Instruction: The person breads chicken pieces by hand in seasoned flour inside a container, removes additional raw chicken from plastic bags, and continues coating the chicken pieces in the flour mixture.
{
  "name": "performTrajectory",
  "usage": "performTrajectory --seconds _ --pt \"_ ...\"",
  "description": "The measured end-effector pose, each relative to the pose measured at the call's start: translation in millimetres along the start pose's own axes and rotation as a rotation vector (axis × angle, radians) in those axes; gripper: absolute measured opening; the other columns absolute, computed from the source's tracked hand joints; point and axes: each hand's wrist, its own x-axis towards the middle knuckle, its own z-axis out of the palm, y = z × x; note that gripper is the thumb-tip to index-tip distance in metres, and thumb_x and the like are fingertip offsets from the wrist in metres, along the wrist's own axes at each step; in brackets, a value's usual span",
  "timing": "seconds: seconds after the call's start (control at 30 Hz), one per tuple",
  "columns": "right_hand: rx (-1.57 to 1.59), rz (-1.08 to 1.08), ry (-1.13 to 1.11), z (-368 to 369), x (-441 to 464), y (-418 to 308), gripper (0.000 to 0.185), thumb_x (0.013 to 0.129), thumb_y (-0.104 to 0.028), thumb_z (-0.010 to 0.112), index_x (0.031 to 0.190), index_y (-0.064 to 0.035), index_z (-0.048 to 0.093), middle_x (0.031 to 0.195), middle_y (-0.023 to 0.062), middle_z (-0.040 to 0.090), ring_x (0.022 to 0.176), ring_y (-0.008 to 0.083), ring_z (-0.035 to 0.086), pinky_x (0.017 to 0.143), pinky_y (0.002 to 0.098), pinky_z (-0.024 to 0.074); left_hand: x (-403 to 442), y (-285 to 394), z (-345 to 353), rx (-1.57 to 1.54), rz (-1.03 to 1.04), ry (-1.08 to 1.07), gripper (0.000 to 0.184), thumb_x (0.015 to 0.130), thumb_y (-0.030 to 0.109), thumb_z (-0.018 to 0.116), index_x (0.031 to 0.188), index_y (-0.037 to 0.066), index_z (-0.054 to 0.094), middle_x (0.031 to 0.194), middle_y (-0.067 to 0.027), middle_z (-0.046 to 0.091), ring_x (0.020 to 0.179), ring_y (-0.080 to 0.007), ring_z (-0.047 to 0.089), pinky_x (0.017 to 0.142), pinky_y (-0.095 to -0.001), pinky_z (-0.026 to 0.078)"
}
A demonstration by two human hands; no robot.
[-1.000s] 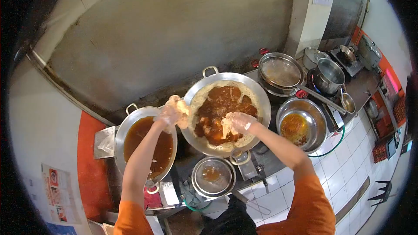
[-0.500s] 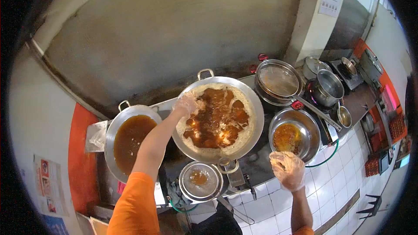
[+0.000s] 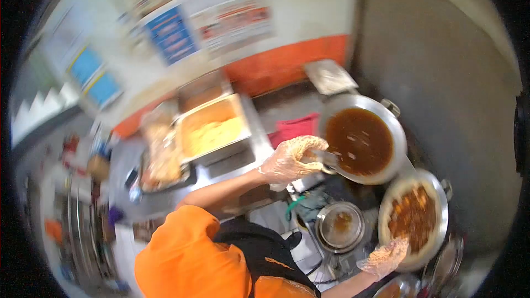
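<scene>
Pan of frothing oil [image 3: 443, 215] lies right at the coated fingertips of the right hand [image 3: 381, 259], the nearer one; I cannot tell if they grip anything. Left-hand fingers curl beside the pan of dark oil [image 3: 399, 132], their hold unclear too.

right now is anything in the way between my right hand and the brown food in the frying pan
Nothing visible stands in the way. Your right hand appears to reach over the rim of the frying pan, close to the brown food. The strainer sits off to one side.
</scene>
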Motion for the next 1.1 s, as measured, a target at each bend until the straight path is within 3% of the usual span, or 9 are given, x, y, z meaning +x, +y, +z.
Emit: performTrajectory --seconds 0.1,0.17,0.3,0.37,0.4,0.63,0.73,0.93,1.1 --pt "0.353 0.1 -0.195 101.1 -21.5 -10.5 0.038 0.1 -0.013 0.05 0.136 -0.0016 0.054 0.135 0.0165 0.059 0.125 0.0322 0.057 0.108 0.0405 0.0469 -108.9 -6.5 -115.1 0.09 -0.152 0.261 0.045 0.083 0.011 0.079 0.124 0.001 0.06 0.113 -0.0125 0.067 0.104 -0.0196 0.067 0.09 -0.0335 0.056" --pt "-0.569 -1.158 -0.496 152.9 -26.5 13.0 0.035 0.099 -0.013 0.053 0.132 -0.0022 0.056 0.129 0.0187 0.062 0.123 0.0373 0.058 0.108 0.044 0.0457 -182.0 11.4 -176.7 0.326 -0.267 0.453 0.043 0.083 0.01 0.078 0.122 0.001 0.061 0.113 -0.0126 0.067 0.101 -0.0188 0.068 0.088 -0.0335 0.056" --pt "-0.588 -1.542 -0.742 313.8 -175.0 -38.9 0.031 0.1 -0.012 0.052 0.127 0.0037 0.056 0.121 0.0198 0.063 0.115 0.0329 0.062 0.096 0.0374 0.0524 -330.0 3.9 -272.3 0.323 -0.412 0.937 0.036 0.083 0.008 0.077 0.116 0.001 0.064 0.111 -0.0117 0.069 0.098 -0.0174 0.068 0.087 -0.0322 0.055" --pt "0.071 -0.658 -1.023 376.1 -250.1 -20.0 0.026 0.096 -0.005 0.058 0.121 0.0033 0.058 0.111 0.0153 0.064 0.102 0.0265 0.064 0.086 0.0337 0.0551 -399.0 -13.1 -303.0 0.443 -0.477 1.096 0.032 0.084 0.006 0.076 0.114 0.001 0.065 0.108 -0.0105 0.069 0.097 -0.0163 0.067 0.088 -0.0311 0.054" --pt "0.505 0.295 -1.053 401.5 -292.2 -10.9 0.025 0.093 0.0 0.062 0.117 0.0027 0.059 0.106 0.0132 0.064 0.093 0.0222 0.064 0.081 0.0314 0.0556 -432.3 -21.8 -314.4 0.511 -0.52 1.147 0.031 0.084 0.004 0.076 0.113 0.001 0.065 0.106 -0.0101 0.07 0.097 -0.0159 0.067 0.088 -0.0306 0.054" --pt "-0.093 0.067 -1.801 518.5 -462.2 70.6 0.035 0.093 -0.011 0.069 0.124 0.0004 0.06 0.1 0.0088 0.067 0.086 0.0176 0.066 0.077 0.0298 0.0574 -529.5 -51.9 -349.7 0.236 -0.607 1.466 0.024 0.084 0.0 0.071 0.108 0.0 0.067 0.106 -0.0101 0.071 0.097 -0.019 0.068 0.088 -0.0308 0.054" --pt "-0.293 0.137 -1.846 531.9 -496.5 109.1 0.037 0.097 -0.012 0.064 0.131 0.0 0.056 0.102 0.0075 0.066 0.09 0.017 0.066 0.08 0.0317 0.0592 -483.9 -32.5 -367.7 0.421 -0.583 1.224 0.025 0.082 -0.003 0.069 0.107 0.001 0.068 0.108 -0.0109 0.07 0.099 -0.0211 0.069 0.088 -0.031 0.053" --pt "-0.205 1.13 -2.037 489.8 -551.4 31.7 0.049 0.1 -0.044 0.057 0.128 -0.0036 0.061 0.102 0.0082 0.069 0.081 0.0167 0.066 0.068 0.0332 0.0579 -354.2 -16.3 -386.4 1.193 -0.382 0.52 0.039 0.093 0.03 0.064 0.125 0.008 0.065 0.124 -0.0129 0.067 0.121 -0.0288 0.061 0.107 -0.0431 0.045" --pt "-0.152 1.212 -1.615 489.8 -558.7 103.0 0.043 0.103 -0.042 0.051 0.125 -0.0062 0.063 0.11 0.0097 0.07 0.094 0.022 0.069 0.077 0.0381 0.0592 -279.5 -84.2 -366.8 1.087 -0.537 0.016 0.048 0.089 0.041 0.06 0.121 0.006 0.067 0.111 -0.0148 0.071 0.1 -0.0308 0.069 0.081 -0.0479 0.055"
